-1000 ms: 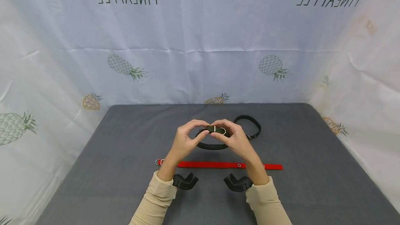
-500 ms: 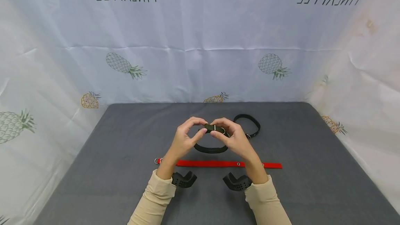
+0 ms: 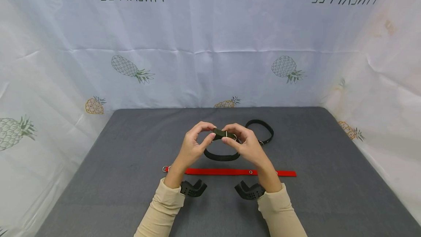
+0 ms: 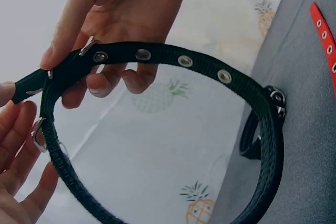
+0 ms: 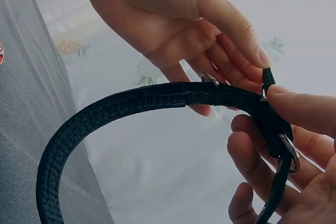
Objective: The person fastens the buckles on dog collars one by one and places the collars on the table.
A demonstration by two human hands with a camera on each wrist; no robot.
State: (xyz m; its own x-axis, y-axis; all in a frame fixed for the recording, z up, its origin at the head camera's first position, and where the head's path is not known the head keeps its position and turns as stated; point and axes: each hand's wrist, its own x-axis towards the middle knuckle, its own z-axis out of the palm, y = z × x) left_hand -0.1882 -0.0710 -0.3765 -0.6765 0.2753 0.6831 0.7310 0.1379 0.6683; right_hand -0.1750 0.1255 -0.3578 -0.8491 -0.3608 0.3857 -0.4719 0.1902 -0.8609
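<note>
Room: a pale cloth backdrop (image 3: 210, 46) printed with pineapples and mirrored lettering hangs behind and wraps both sides, closing the scene off like a booth.
Tabletop: a dark grey tabletop (image 3: 98, 178) carries everything; its matte face makes the straps easy to pick out.
Person: two arms in cream sleeves (image 3: 164, 211) reach in from the near edge; a black camera mount sits at each wrist.
Red strap: a red strap (image 3: 236, 172) lies flat and fully stretched out, just nearer the person than the hands, with a metal ring at its left end; nothing touches it.
Second black collar: a buckled black loop (image 3: 263, 129) rests on the tabletop, just beyond the right hand, apart from both hands.
Black collar: the black collar (image 3: 221, 155) is held up off the tabletop as a closed loop between both hands, its eyelet holes showing along the upper band (image 4: 184, 60); it seems lifted so that the buckle end faces the person.
Left hand: the left hand (image 3: 194, 145) has its fingers (image 4: 21, 145) curled and pinching the strap tip beside the metal buckle, seemingly to steady it.
Right hand: the right hand (image 3: 245, 143) has its fingers (image 5: 294, 108) clamped on the band at the buckle (image 5: 290, 153), thumb on top; the grip likely braces that end against the left hand's pull.
</note>
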